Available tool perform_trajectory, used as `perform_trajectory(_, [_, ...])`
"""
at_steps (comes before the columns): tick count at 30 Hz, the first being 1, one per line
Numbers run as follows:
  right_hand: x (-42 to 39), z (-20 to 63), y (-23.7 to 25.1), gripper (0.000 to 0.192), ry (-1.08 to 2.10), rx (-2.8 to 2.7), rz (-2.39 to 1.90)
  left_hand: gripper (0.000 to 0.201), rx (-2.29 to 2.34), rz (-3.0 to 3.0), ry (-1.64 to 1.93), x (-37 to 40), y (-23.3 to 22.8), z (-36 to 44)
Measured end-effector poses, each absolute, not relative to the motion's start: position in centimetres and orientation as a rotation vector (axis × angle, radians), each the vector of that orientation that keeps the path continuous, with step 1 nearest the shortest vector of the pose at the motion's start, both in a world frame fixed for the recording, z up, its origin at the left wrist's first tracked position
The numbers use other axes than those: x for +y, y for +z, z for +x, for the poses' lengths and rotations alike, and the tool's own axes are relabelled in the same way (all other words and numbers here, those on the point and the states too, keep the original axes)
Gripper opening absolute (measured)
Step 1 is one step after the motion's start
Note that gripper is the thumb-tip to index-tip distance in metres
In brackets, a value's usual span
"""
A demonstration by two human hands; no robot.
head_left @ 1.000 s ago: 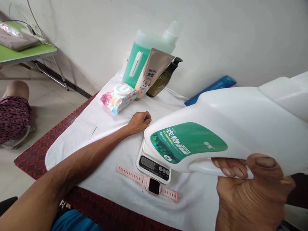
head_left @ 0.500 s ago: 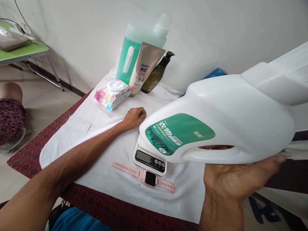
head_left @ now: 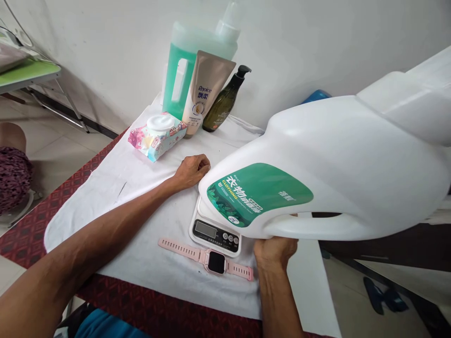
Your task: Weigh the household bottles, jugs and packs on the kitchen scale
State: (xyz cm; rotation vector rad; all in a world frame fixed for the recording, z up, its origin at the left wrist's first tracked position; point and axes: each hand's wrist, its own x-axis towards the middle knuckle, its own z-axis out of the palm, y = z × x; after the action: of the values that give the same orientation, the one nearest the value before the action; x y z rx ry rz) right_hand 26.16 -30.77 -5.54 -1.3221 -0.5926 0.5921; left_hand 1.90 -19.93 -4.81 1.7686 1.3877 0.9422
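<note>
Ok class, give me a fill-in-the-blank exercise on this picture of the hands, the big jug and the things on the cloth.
1. The right hand holds the white jug from ____.
2. The jug's label is coloured ____.
3. The left hand rests as a closed fist on the white ____.
4. In front of the kitchen scale lies a pink ____.

Missing words: below; green; cloth; watch

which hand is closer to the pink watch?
Right. The right hand sits just right of the watch, under the white jug; the left hand rests farther back, beyond the scale.
</note>
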Motion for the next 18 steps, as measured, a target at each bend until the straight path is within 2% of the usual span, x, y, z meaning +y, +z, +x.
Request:
perform_trajectory(3, [-30.60,25.51,-5.99,0.044,0.565,-0.460,-1.313,0.014,1.386,1.766,0.945,-19.95,-4.86,1.92])
perform_trajectory(6, [-30.62,25.20,-6.09,0.048,0.561,-0.454,-1.313,0.014,1.382,1.770,0.948,-19.94,-4.94,1.98])
perform_trajectory(18, [-30.52,25.41,-6.10,0.039,0.628,-0.560,-1.251,0.016,1.380,1.770,0.955,-20.05,-4.69,1.91])
